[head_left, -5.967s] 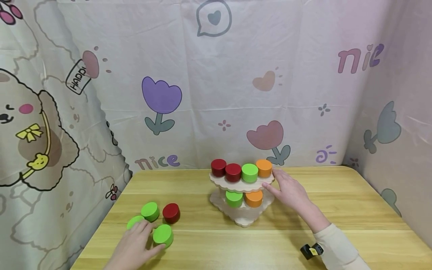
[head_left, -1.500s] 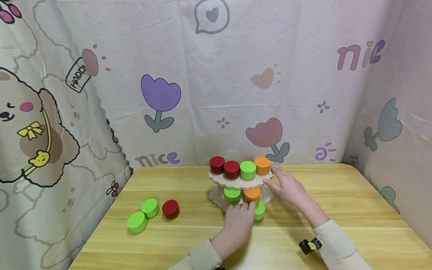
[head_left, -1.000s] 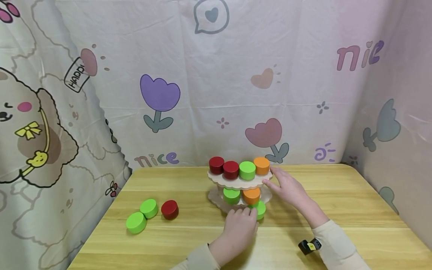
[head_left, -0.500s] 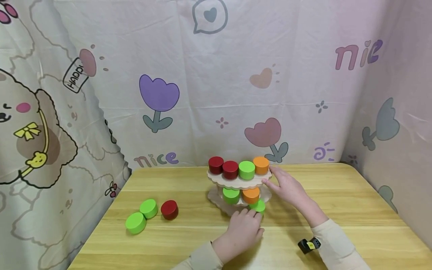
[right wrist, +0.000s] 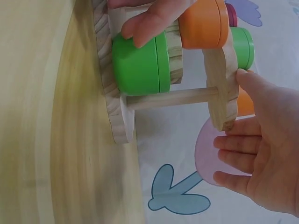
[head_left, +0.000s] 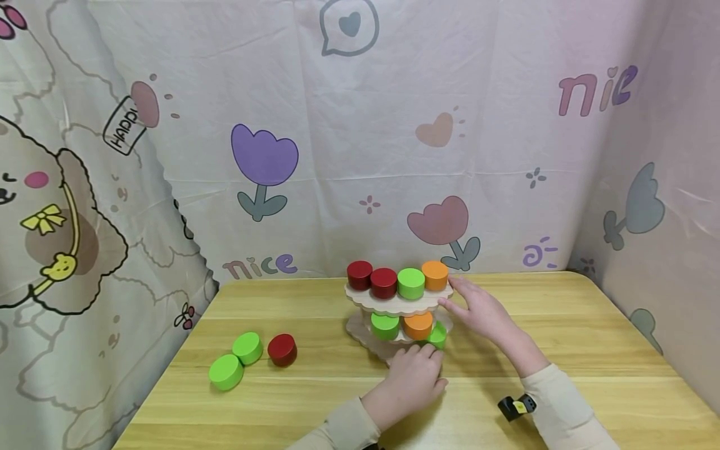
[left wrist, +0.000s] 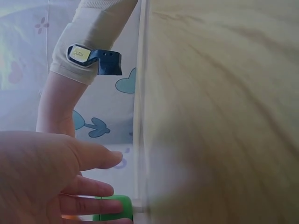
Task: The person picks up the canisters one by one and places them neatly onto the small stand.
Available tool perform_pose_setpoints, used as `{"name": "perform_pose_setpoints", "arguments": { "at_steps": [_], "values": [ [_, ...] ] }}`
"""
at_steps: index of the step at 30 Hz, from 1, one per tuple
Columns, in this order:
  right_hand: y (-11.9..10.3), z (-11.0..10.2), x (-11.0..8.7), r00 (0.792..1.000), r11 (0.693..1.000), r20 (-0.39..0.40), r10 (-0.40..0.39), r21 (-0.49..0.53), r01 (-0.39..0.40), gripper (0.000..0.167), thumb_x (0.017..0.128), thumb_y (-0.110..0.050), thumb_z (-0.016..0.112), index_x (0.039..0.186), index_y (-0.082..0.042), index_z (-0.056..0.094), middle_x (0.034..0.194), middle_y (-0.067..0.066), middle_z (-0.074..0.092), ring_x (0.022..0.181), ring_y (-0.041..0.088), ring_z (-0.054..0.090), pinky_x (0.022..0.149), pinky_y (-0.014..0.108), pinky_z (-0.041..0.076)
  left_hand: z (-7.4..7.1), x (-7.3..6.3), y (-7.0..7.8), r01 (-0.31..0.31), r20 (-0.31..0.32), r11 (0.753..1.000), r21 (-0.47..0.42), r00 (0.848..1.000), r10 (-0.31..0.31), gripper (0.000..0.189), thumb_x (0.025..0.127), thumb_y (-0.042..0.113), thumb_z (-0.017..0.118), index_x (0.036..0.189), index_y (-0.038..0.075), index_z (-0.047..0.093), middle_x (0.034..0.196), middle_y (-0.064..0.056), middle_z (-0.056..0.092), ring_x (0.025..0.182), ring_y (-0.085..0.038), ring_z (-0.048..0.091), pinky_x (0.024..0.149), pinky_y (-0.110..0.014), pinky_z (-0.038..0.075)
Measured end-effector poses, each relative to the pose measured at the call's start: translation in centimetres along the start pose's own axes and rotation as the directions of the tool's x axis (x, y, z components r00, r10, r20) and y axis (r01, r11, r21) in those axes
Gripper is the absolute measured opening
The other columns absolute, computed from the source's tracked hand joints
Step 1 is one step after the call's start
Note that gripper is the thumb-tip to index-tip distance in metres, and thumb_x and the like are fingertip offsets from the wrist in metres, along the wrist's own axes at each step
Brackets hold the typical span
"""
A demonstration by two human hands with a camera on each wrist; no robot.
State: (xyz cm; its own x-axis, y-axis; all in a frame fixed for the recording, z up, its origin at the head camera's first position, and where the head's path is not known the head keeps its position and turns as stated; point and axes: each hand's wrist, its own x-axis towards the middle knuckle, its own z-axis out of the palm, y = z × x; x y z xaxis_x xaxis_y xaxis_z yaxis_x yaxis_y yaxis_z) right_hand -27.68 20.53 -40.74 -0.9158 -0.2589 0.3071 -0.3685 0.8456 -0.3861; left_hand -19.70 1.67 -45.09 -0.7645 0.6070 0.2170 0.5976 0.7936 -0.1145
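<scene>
A tiered wooden stand (head_left: 398, 305) with scalloped edges stands on the table. Its top tier bears two dark red round pieces (head_left: 384, 284), a green one (head_left: 411, 284) and an orange one (head_left: 435, 275). Below sit another green piece (head_left: 385, 325) and an orange piece (head_left: 418, 325). At the lowest tier's right side, my left hand (head_left: 413, 379) touches a green round piece (right wrist: 138, 65) with extended fingertips, thumb held apart from it. My right hand (head_left: 480, 312) rests thumb and forefinger against the top tier's right rim, its other fingers free.
Two green round pieces (head_left: 226, 372) lie touching on the left of the table (head_left: 315, 400), with a red piece (head_left: 282, 350) beside them. A patterned cloth (head_left: 349, 125) hangs behind and at both sides. Black wrist cameras (head_left: 516, 407) sit on the sleeves.
My left hand has brought a green piece from the left group to the stand, then pushed it back and right onto the lowest tier. My right hand has stayed at the top rim.
</scene>
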Motion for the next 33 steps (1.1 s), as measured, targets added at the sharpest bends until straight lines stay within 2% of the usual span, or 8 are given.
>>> {"name": "perform_pose_setpoints", "arguments": {
  "at_steps": [11, 19, 25, 33],
  "values": [
    [0.7, 0.1, 0.2, 1.000, 0.999, -0.004, -0.024, 0.031, 0.024, 0.070, 0.095, -0.046, 0.058, 0.143, 0.003, 0.045, 0.146, 0.024, 0.047, 0.134, 0.044, 0.044, 0.110, 0.058, 0.037, 0.2, 0.7, 0.1, 0.010, 0.025, 1.000, 0.008, 1.000, -0.010, 0.053, 0.089, 0.052, 0.061, 0.131, 0.020, 0.059, 0.129, 0.007, 0.063, 0.100, -0.014, 0.065, 0.075, -0.031, 0.053],
    [0.5, 0.0, 0.1, 1.000, 0.999, 0.001, -0.027, 0.024, 0.027, 0.070, 0.095, -0.046, 0.057, 0.143, 0.003, 0.044, 0.146, 0.024, 0.047, 0.134, 0.045, 0.045, 0.109, 0.059, 0.037, 0.4, 0.8, 0.1, 0.006, 0.020, 1.000, 0.012, 1.000, -0.006, 0.054, 0.090, 0.052, 0.060, 0.132, 0.019, 0.058, 0.132, 0.006, 0.062, 0.102, -0.015, 0.065, 0.077, -0.033, 0.054],
    [0.5, 0.0, 0.1, 1.000, 0.999, 0.000, -0.018, 0.032, 0.018, 0.071, 0.095, -0.047, 0.057, 0.143, 0.003, 0.044, 0.146, 0.024, 0.046, 0.134, 0.045, 0.044, 0.109, 0.060, 0.037, 0.4, 0.4, -0.1, -0.008, -0.007, 1.000, 0.017, 1.000, 0.008, 0.055, 0.089, 0.052, 0.062, 0.133, 0.021, 0.057, 0.134, 0.008, 0.061, 0.101, -0.014, 0.064, 0.073, -0.031, 0.054],
    [0.6, 0.2, 0.1, 1.000, 0.999, -0.001, -0.018, 0.027, 0.018, 0.072, 0.095, -0.048, 0.057, 0.144, 0.002, 0.044, 0.147, 0.023, 0.046, 0.135, 0.044, 0.043, 0.109, 0.059, 0.037, -0.3, -1.0, -0.5, -0.062, -0.088, 0.998, 0.007, 0.994, 0.062, 0.048, 0.088, 0.050, 0.064, 0.129, 0.024, 0.058, 0.132, 0.006, 0.063, 0.099, -0.013, 0.064, 0.071, -0.030, 0.054]
  ]
}}
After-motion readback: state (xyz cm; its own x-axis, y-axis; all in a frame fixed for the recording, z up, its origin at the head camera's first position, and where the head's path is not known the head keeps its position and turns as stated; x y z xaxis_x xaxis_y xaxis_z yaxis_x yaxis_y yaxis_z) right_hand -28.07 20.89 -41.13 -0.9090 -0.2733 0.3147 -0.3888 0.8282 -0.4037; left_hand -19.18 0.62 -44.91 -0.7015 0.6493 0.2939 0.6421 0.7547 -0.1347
